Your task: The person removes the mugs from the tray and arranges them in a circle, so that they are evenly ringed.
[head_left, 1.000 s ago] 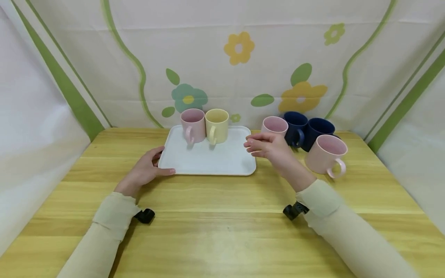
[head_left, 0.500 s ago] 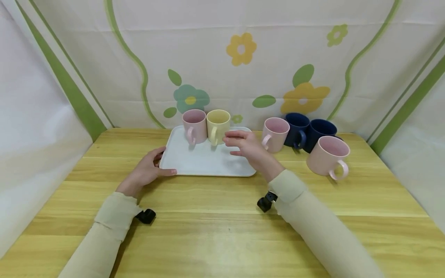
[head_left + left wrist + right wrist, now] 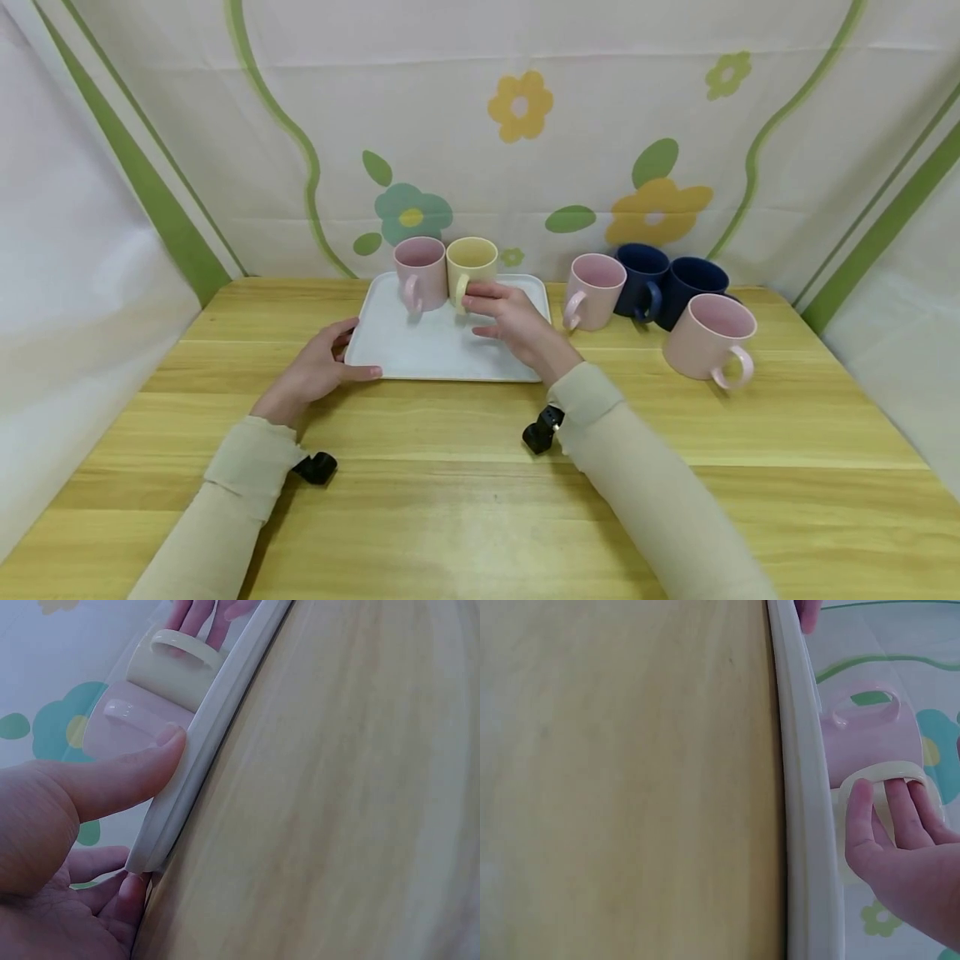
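Here, left hand on tray edge, room right of yellow mug.

Head view: from above the near side of the pale wooden table, facing forward and down toward the white flower-printed cloth; farthest back, with the whole white rectangular tray in frame.
Left wrist view: low and very near, by the bare left hand, facing along the tray's front edge toward the cloth; rolled, with wood filling the right side.
Right wrist view: low in front of the tray, near the bare right hand; rolled the opposite way, with wood on the left and cloth on the right.
Mugs shared by both wrist views: the yellow cylindrical mug and the pink cylindrical mug beside it, also seen from above by the head view.
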Motion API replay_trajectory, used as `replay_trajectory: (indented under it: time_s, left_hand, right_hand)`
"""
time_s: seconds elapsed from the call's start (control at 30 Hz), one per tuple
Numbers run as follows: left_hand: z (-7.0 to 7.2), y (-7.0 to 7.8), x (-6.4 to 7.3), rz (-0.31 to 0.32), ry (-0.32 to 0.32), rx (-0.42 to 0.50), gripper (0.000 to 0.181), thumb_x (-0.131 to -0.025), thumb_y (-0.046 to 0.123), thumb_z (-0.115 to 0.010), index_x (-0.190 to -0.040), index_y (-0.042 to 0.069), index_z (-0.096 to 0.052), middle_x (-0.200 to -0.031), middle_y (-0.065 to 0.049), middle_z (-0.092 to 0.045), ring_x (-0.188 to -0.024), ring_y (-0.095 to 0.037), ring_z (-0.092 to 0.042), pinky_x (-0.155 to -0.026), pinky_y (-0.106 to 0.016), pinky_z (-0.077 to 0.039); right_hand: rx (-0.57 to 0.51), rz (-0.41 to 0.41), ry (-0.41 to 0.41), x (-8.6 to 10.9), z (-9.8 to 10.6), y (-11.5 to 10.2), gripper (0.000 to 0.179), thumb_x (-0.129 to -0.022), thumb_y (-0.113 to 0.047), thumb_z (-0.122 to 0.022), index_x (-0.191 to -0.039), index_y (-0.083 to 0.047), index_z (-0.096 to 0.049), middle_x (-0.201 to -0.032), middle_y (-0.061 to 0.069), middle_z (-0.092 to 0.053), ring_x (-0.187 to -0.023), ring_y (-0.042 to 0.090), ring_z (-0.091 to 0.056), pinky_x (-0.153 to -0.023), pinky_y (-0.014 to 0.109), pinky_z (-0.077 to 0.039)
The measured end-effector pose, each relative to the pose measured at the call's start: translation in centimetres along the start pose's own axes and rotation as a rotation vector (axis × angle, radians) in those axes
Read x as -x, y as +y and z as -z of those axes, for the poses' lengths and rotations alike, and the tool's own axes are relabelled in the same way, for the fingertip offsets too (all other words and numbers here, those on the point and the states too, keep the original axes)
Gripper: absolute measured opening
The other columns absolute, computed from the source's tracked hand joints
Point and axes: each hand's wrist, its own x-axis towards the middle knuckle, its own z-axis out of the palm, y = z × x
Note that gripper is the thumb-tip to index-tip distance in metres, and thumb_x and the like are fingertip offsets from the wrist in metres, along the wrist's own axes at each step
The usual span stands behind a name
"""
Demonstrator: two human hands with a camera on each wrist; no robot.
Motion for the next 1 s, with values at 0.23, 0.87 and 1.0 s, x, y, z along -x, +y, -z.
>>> replay_trajectory:
  time_s: [0.23,0.87,1.0]
  left_hand:
    - [0.0,0.0,0.0,-0.001,0.004,0.005,0.105,-0.082,0.027,-0.082,-0.158,0.003,-0.013,-0.159,-0.021,-0.029,-0.138,-0.038,-0.038,-0.114,-0.054,-0.033]
    - [-0.1,0.1,-0.2,0.000,0.006,0.001,0.105,-0.082,0.029,-0.082,-0.158,0.003,-0.014,-0.159,-0.021,-0.028,-0.137,-0.038,-0.038,-0.114,-0.054,-0.034]
    - [-0.1,0.2,-0.2,0.004,0.007,-0.003,0.105,-0.082,0.027,-0.082,-0.158,0.003,-0.014,-0.160,-0.020,-0.028,-0.138,-0.038,-0.038,-0.114,-0.054,-0.034]
  right_hand:
    - [-0.035,-0.009,-0.013,-0.4,0.0,0.3,0.047,-0.096,-0.012,-0.062,-0.140,-0.001,-0.050,-0.148,0.017,-0.046,-0.141,0.032,-0.040,-0.112,0.055,-0.039]
    - [0.018,-0.028,0.019,1.5,1.9,0.2,0.034,-0.097,-0.012,-0.060,-0.127,0.005,-0.055,-0.109,0.008,-0.064,-0.101,0.018,-0.058,-0.110,0.052,-0.041]
    - [0.057,-0.049,-0.019,1.9,2.1,0.2,0.030,-0.098,-0.014,-0.060,-0.119,0.007,-0.059,-0.096,0.006,-0.066,-0.093,0.019,-0.065,-0.106,0.051,-0.045]
